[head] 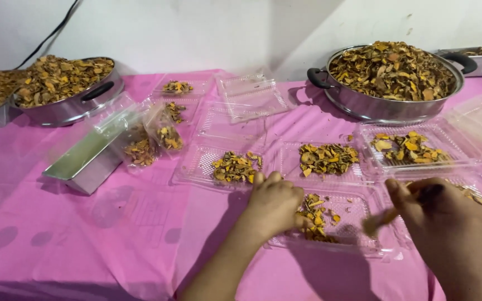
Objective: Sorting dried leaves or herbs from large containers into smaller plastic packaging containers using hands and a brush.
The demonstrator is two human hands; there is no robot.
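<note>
Resting on the near clear plastic tray [358, 209], the left hand [274, 203] is sitting with its fingers curled over a heap of dried yellow-brown chips [314, 216] inside that tray; its grip is closed loosely, and whether it is actually holding any chips cannot be told. The right hand [453, 234] is hovering just to the right, over the same tray's right edge, its grip pinched between thumb and fingers on a pale, blurred piece [379, 220].

The near tray is lying on the worktop, which is wearing a pink cloth [85, 234]. Three more clear trays are lying just behind, each carrying a small portion of chips: one left [235, 167], one middle [327, 158], one right [408, 147]. An empty clear lid [252, 95] is lying further back, with another small portion [177, 87] to its left.

A large steel pan with black handles [389, 78] is standing at the back right, heaped with chips. A second steel pan [68, 89] is standing at the back left, likewise full. A rectangular steel box [87, 159] is lying tilted in front of it, beside small clear bags of chips [154, 142].
</note>
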